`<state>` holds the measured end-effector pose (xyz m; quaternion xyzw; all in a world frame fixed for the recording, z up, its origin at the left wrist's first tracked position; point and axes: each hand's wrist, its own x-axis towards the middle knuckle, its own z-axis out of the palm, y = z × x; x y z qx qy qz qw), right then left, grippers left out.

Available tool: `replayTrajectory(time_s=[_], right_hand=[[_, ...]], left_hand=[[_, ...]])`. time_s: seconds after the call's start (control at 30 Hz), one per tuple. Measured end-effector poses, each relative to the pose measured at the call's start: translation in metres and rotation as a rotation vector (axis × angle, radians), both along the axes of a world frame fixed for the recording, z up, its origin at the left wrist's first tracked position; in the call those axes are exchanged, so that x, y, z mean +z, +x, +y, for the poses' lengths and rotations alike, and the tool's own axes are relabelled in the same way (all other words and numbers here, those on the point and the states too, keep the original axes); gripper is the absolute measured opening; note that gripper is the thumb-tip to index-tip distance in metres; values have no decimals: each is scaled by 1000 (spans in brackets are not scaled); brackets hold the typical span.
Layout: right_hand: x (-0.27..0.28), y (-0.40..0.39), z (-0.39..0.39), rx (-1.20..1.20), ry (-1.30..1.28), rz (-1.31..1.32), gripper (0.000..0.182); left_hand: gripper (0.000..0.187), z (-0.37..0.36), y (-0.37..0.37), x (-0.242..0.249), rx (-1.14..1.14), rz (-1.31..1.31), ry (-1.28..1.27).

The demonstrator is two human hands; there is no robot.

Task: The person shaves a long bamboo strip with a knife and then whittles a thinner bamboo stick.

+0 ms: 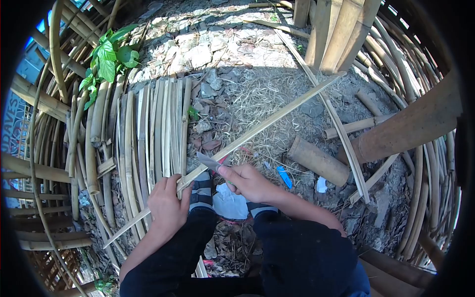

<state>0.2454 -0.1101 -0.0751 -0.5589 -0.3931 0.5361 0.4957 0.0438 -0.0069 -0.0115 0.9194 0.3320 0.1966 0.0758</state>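
Observation:
A long, pale split bamboo strip [277, 117] runs diagonally from the lower left up to the right across my view. My left hand [166, 205] is wrapped round its lower part, above my left knee. In my right hand [247, 181] is a knife [208, 161], gripped by the handle, which the fingers mostly hide. Its blade points up and left and overlaps the strip, just right of my left hand. Below the knife, a white sheet [230, 204] lies on the ground between my feet.
Many split bamboo strips [157, 128] lie side by side at the left. Another strip [339, 128] crosses behind the held one at right. A cut bamboo tube [319, 161], a small blue object [284, 176] and thick poles [405, 126] are at right. Fibre shavings [257, 114] cover the ground ahead.

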Motion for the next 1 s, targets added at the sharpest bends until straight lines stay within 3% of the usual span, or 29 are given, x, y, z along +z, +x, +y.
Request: replayTrajectory(time_s=[0.23,0.3,1.0], right_hand=[[-6,-9,-5,28,-36,4,63],[-8,-11,-6,47,-63,4,62],[1,2,-16,49,-96,-236,66]], left_hand=[[34,1,0,-1,44,74,-84],[41,-2,1,4,93,188,-303],[49,0,0,2,-15,206,-267]])
